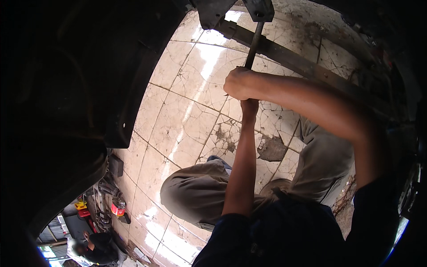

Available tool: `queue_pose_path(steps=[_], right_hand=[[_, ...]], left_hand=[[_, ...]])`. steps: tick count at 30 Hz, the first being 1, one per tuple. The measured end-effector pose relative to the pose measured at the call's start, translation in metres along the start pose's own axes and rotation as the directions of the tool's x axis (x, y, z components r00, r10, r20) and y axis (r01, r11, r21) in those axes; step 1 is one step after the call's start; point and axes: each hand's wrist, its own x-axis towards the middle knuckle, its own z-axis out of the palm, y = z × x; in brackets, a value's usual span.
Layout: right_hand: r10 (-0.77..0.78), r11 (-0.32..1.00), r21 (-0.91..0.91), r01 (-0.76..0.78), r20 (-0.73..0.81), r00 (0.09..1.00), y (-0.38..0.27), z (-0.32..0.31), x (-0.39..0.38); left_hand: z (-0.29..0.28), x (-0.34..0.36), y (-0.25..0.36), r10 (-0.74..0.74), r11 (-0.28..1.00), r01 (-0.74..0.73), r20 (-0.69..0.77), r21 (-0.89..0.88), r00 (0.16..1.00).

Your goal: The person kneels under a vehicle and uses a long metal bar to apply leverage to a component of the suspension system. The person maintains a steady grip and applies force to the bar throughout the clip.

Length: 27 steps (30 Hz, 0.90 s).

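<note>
A dark metal rod [253, 44] runs down from a dark bracket [260, 10] at the top. My right hand [239, 83] is closed round the rod's lower part, its forearm crossing from the right. My left hand [249, 105] is directly below, stacked against it and closed in line with the rod; its fingers are largely hidden behind the right hand. A long steel beam [296, 60] crosses behind the rod. My bent legs [191, 191] in grey-brown trousers are below me.
Dark underside panels [66, 89] fill the left. Cracked floor tiles [178, 111] lie beneath me. At the lower left are red and yellow tool items [83, 211], a red can [117, 209], jumbled metal parts [103, 202] and another person [95, 249] in dark clothing.
</note>
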Motion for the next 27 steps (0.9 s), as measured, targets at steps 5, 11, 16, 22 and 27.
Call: queue_pose_path(steps=[5, 11, 16, 22, 27], right_hand=[[-0.044, 0.995, -0.093, 0.048, 0.040, 0.998, -0.017, 0.005, 0.018], [-0.008, 0.997, -0.072, 0.011, 0.044, 0.999, -0.013, 0.008, 0.017], [0.081, 0.985, -0.164, -0.060, 0.123, 0.989, -0.017, 0.013, 0.023], [0.196, 0.956, -0.229, -0.185, 0.026, 0.980, -0.020, 0.020, 0.021], [0.060, 0.997, -0.059, -0.051, 0.170, 0.984, -0.012, -0.006, 0.016]], left_hand=[[-0.018, 0.010, -0.036, 0.107, 0.985, -0.109, 0.024, 0.133, 0.994], [-0.011, 0.005, -0.025, -0.068, 0.986, 0.069, -0.016, 0.152, 0.998], [-0.013, 0.008, -0.019, 0.024, 0.994, -0.030, 0.053, 0.104, 0.998], [-0.016, 0.008, -0.028, 0.019, 0.999, -0.019, 0.018, -0.044, 1.000], [-0.013, 0.003, -0.007, -0.037, 0.999, 0.038, -0.055, 0.026, 0.998]])
